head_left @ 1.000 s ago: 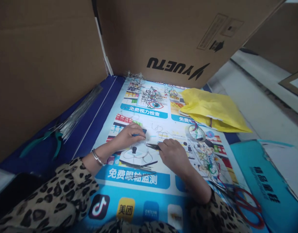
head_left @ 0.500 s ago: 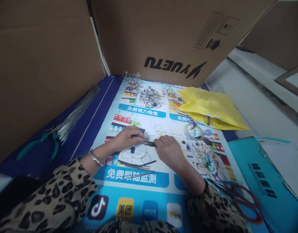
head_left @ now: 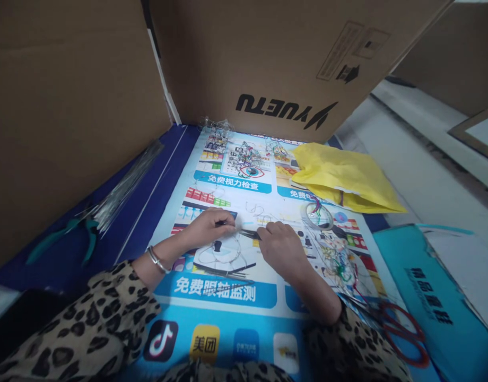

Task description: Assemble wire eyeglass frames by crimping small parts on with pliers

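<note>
My left hand point(head_left: 209, 225) rests on a printed blue-and-white mat point(head_left: 224, 294), its fingers pinched on a small dark piece I cannot make out. My right hand point(head_left: 282, 245) is closed on dark pliers point(head_left: 249, 233), whose tips point left towards the left fingers. The two hands almost meet at mid-mat. Thin bent wire loops point(head_left: 224, 254) lie just below them, round a small black knob point(head_left: 217, 245). Both sleeves are leopard print, and a bangle point(head_left: 154, 258) sits on the left wrist.
Cardboard panels point(head_left: 268, 58) wall the back and left. A yellow bag point(head_left: 345, 178), a tape roll point(head_left: 319, 215) and tangled coloured wires point(head_left: 337, 260) lie to the right. Red-handled scissors point(head_left: 403, 334) sit at lower right. Green pliers point(head_left: 63, 236) and a bundle of wire rods point(head_left: 122, 188) lie on the left.
My right hand and the pliers moved slightly left towards my left hand, then held there. The camera view shifted a little. Nothing else moved.
</note>
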Available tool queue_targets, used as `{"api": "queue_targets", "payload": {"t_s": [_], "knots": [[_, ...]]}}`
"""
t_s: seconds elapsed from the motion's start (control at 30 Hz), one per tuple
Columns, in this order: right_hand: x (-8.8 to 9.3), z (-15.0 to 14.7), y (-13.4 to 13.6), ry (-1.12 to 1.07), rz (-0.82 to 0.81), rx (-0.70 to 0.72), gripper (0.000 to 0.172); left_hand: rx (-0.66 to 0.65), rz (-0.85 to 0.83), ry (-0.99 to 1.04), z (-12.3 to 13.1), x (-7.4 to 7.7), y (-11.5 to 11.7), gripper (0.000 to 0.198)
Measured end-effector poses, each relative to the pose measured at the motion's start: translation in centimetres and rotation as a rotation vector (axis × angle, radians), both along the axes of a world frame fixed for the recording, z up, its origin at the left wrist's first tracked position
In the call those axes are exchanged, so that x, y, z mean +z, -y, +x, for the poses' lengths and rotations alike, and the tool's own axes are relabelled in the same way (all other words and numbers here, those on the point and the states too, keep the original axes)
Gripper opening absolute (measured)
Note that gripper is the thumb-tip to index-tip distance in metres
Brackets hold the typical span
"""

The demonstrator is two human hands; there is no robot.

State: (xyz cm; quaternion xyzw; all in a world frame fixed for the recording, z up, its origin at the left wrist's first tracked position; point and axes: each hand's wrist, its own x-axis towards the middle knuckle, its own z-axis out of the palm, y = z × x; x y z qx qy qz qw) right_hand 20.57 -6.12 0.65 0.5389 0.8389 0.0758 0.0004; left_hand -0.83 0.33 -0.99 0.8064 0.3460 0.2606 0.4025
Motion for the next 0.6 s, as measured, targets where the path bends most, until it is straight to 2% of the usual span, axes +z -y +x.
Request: {"api": "queue_targets", "payload": {"t_s": [0.13,0.33,0.6], "knots": [[0.5,0.2,0.7,-0.038,0.012,-0.051,0.011,-0.003,0.002,0.005,-0.1,-0.3,-0.1,0.012],[0.0,-0.9,1.2,-0.027,-0.001,0.050,0.011,-0.033,0.052,0.051,-0.2,-0.2,-0.1,0.012],[-0.2,-1.5,1.1,0.019,0.044,0.057,0.013,-0.052,0.031,0.139,-0.3,-0.3,0.0,0.010]]}}
